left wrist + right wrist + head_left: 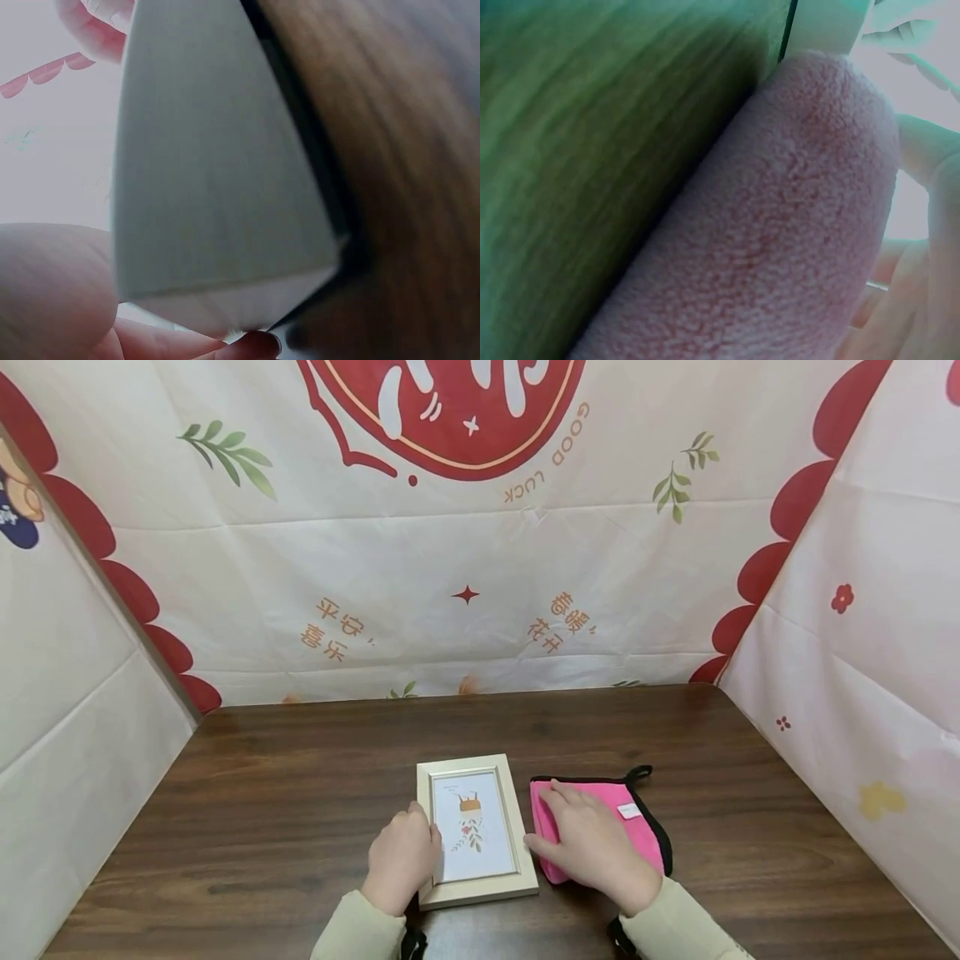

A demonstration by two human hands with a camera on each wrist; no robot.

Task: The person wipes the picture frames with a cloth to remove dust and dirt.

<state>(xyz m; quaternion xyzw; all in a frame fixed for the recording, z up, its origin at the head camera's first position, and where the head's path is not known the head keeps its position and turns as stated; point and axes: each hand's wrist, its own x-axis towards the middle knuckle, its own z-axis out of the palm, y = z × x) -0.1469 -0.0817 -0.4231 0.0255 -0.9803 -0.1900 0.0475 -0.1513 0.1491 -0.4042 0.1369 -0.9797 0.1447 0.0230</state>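
A cream picture frame (476,892) with a small deer-and-leaf print lies face up on the table. My left hand (401,856) grips its left side, the thumb over the front edge; the left wrist view shows the frame's plain side (217,157) close up, with fingertips at its corner. To the right lies a folded pink cloth (645,839) with black trim, a hanging loop and a white tag. My right hand (592,843) rests on it, fingers stretched over the top, thumb reaching towards the frame's right edge. In the right wrist view the cloth's fluffy fold (757,225) fills the middle.
The dark brown wooden table (285,793) extends around both things. Behind it hangs a white printed curtain (420,560) with red scalloped edges, and similar white sheets (847,635) close off the left and right sides.
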